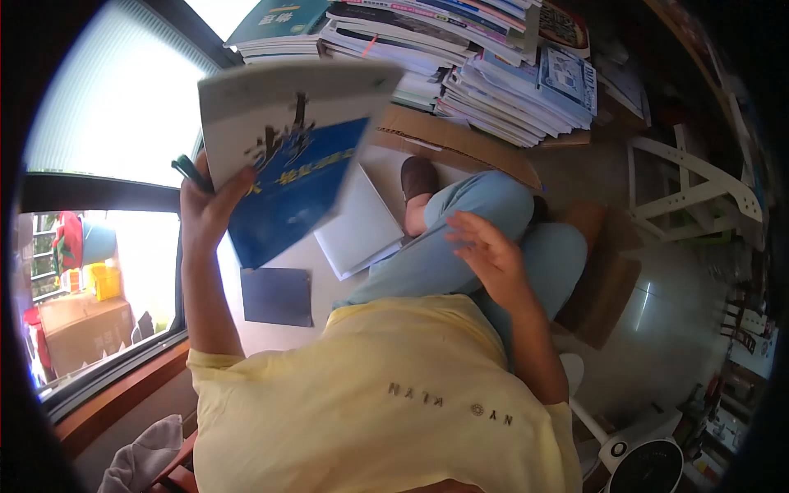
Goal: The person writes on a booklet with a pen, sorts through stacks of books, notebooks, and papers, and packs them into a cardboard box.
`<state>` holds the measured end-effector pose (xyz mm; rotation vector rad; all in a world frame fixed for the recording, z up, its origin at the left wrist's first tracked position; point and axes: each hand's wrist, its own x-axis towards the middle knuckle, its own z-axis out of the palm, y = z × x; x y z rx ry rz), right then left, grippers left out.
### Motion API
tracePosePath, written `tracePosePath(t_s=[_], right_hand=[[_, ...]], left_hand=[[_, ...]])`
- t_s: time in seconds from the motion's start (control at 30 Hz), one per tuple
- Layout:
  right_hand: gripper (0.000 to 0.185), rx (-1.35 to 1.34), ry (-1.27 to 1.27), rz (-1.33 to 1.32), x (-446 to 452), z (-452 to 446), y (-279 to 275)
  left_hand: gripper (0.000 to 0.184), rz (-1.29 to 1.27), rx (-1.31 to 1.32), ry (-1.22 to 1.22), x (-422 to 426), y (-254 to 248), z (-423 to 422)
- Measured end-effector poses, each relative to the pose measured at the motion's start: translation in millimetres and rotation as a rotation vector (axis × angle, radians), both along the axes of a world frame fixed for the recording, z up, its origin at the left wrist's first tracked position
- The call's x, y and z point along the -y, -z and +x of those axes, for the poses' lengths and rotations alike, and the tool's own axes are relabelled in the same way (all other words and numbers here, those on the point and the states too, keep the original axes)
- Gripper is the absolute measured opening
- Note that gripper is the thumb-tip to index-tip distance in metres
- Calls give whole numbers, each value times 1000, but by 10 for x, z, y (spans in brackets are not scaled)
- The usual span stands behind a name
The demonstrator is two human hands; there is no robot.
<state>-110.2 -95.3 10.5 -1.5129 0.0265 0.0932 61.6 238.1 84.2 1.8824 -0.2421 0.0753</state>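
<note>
My left hand (pixel 212 207) is closed around the edge of a book (pixel 292 193), raised in front of the window side. Its cover is white above and blue below, with large black characters and a line of yellow ones; the book is slightly blurred. A dark green, pen-like object (pixel 191 173) sticks out beside the same hand; its full shape is hidden. My right hand (pixel 489 253) hovers over my legs with its fingers apart and nothing in it. Below the book, a white book or pad (pixel 359 223) and a dark blue-grey flat piece (pixel 277 297) lie on the pale surface.
Tall stacks of books and papers (pixel 509 94) stand at the back, with a flattened cardboard piece (pixel 456 141) before them. A white slotted frame (pixel 699 177) stands at right. A white round-headed appliance (pixel 645 467) sits lower right. The window frame (pixel 103 193) borders the left.
</note>
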Motion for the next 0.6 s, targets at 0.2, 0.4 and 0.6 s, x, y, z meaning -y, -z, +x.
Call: tracePosePath(t_s=[0.2,0.4,0.6], right_hand=[[31,-61,225,-22,399,-273,95],[26,16,750,-142,866,-591,94],[22,105,1455,-139,1756,-1437,484]], left_hand=[[32,183,-195,0,-464,497,-42],[40,37,-319,104,-327,695,-215],[52,81,-255,186,-274,683,-128]])
